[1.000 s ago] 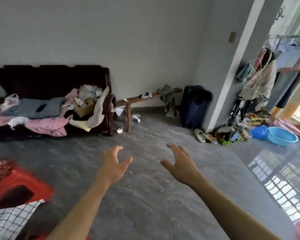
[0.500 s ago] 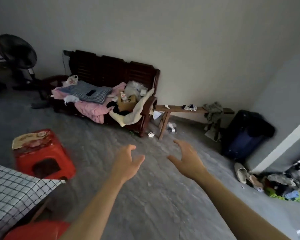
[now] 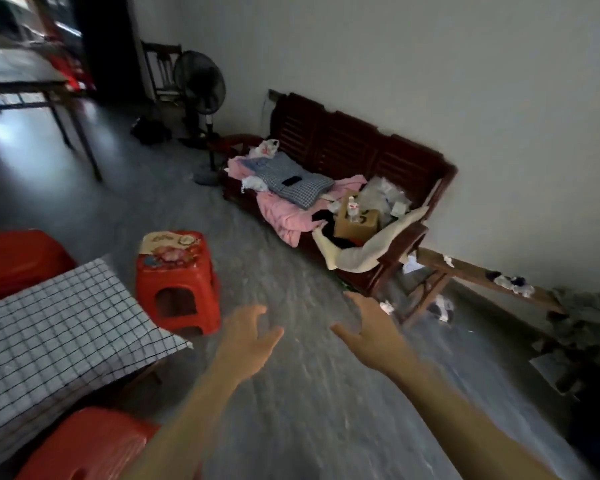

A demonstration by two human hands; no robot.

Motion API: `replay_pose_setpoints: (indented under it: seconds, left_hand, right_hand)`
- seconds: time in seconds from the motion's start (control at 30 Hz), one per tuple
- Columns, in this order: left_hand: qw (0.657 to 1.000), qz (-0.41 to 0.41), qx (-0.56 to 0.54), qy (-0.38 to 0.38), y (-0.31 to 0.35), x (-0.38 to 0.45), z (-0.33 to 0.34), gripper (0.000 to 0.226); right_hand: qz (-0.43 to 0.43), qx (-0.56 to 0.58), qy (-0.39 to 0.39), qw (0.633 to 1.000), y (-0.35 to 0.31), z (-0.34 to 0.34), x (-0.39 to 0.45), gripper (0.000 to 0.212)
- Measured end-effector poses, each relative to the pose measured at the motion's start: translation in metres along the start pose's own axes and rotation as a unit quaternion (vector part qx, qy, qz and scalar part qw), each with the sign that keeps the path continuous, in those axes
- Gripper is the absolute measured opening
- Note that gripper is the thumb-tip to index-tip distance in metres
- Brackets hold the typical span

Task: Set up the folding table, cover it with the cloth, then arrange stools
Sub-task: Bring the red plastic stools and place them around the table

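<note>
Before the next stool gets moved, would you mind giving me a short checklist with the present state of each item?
1. Left hand free to grip: ok, fingers spread, holding nothing.
2. Right hand free to grip: ok, open and holding nothing.
3. Checked cloth covers the table: ok on the corner in view; the rest is out of frame.
4. Stool with the printed top upright on the floor: ok, standing just beyond the table corner.
5. Floor between hands and that stool free of obstacles: ok.
6. All stools placed: cannot tell; two more red stools are only partly in view.
</note>
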State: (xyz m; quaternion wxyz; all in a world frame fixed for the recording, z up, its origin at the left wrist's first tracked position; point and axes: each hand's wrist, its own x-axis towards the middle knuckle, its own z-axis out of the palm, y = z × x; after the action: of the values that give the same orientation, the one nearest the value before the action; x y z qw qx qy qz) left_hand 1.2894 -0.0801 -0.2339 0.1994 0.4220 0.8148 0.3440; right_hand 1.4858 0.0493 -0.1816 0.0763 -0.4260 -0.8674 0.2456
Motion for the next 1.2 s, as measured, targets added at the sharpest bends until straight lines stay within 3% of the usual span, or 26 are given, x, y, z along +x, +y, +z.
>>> replay_pose_setpoints:
  seconds: [0.1,0.27,0.47,0.83,1.03,1.2]
  left_hand:
    - [0.996,-0.056,0.019,0.064,-0.024,0.017,-0.012,0.065]
    - [0.976,-0.151,0.055,0.148,-0.015,0.034,-0.013,0.049]
    - [0.945,-0.251,0.077,0.197,-0.012,0.020,-0.013,0.065]
    - [0.846,-0.416,0.122,0.309,-0.040,-0.110,-0.044,0.070]
    - [0.830,-0.452,0.072,0.320,-0.078,-0.150,-0.038,0.067]
    - [0.841,-0.438,0.049,0.315,-0.128,-0.169,-0.060,0.076]
  right_hand:
    - [-0.072,0.018,-0.034,0.997,-0.009,0.021,0.058,0.070]
    - [-0.192,0.044,-0.089,0.976,-0.014,0.042,0.135,0.074]
    - [-0.277,0.081,-0.163,0.943,-0.031,0.057,0.181,0.070]
    - [-0.428,0.084,-0.285,0.853,-0.119,0.132,0.148,0.065]
    - [-0.450,0.065,-0.313,0.834,-0.147,0.167,0.116,0.063]
    - [-0.429,0.033,-0.309,0.848,-0.180,0.193,0.097,0.067]
